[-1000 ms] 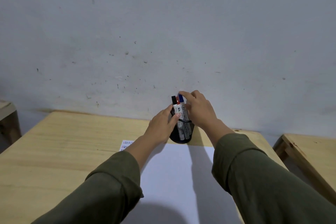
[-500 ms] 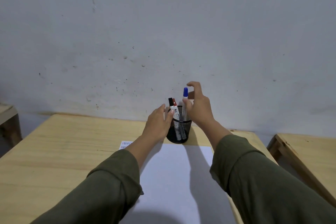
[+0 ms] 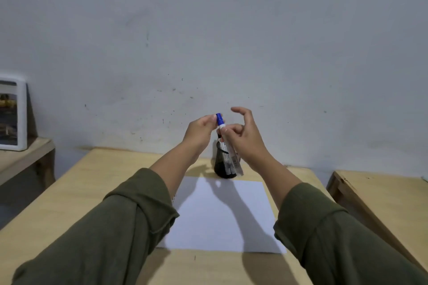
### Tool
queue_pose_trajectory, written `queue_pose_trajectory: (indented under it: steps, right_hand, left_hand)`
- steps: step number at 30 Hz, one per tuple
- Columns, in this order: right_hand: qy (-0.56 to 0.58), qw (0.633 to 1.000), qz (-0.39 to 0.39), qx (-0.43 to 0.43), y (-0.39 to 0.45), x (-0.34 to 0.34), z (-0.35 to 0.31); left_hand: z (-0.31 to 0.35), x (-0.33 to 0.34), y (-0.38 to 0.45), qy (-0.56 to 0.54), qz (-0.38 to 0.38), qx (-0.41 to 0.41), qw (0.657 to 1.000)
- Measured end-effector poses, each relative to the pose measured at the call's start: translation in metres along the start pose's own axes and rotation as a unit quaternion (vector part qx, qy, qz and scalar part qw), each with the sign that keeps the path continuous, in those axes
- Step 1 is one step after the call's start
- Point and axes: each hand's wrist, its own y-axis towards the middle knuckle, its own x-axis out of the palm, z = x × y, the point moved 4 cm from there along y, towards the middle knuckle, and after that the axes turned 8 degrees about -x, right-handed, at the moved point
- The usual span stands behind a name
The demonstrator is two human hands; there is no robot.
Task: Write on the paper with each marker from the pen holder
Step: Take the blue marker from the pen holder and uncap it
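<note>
Fingers – L hand (image 3: 201, 127) pinching blue cap (image 3: 219, 119), R hand (image 3: 246, 136) gripping marker (image 3: 228, 146).

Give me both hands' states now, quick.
Left hand: pinching the blue cap of the marker.
Right hand: holding the marker's barrel, other fingers spread.

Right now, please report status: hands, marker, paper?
Right hand holds blue-capped white marker barrel; left hand pinches its cap. White paper sheet blank. Black mesh pen holder behind it, nothing blocking.
</note>
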Motion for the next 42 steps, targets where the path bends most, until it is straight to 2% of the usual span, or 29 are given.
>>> queue_pose_trajectory:
  steps: [7,12,17,20,25,29,32,35,42]
  right_hand:
    - [0.02,0.998,-0.032,0.058,-0.056,0.011,-0.017]
    - [0.075,0.991,-0.05,0.1,-0.078,0.013,-0.023]
    - [0.226,0.965,-0.029,0.132,-0.09,0.009,-0.024]
    - [0.302,0.945,0.013,0.125,-0.093,0.014,-0.027]
    - [0.341,0.93,0.046,0.13,-0.094,0.031,-0.026]
    - [0.394,0.905,0.072,0.14,-0.093,0.033,-0.023]
    - [0.426,0.889,0.076,0.147,-0.094,0.035,-0.02]
    - [0.435,0.885,0.08,0.148,-0.094,0.039,-0.019]
    - [0.398,0.905,0.075,0.133,-0.093,0.047,-0.017]
  left_hand:
    - [-0.022,-0.009,-0.052,-0.048,-0.079,-0.055,0.994]
    - [-0.029,-0.022,-0.072,-0.174,-0.008,-0.112,0.978]
    - [-0.028,-0.037,-0.08,-0.28,0.053,-0.141,0.948]
    - [-0.026,-0.034,-0.087,-0.276,0.047,-0.151,0.948]
    - [-0.023,-0.023,-0.098,-0.23,0.017,-0.118,0.966]
    - [-0.022,-0.026,-0.1,-0.26,-0.043,-0.055,0.963]
    - [-0.021,-0.027,-0.101,-0.28,-0.068,-0.043,0.957]
    - [-0.023,-0.027,-0.1,-0.279,-0.043,-0.043,0.958]
    - [-0.032,-0.03,-0.095,-0.277,0.05,-0.066,0.957]
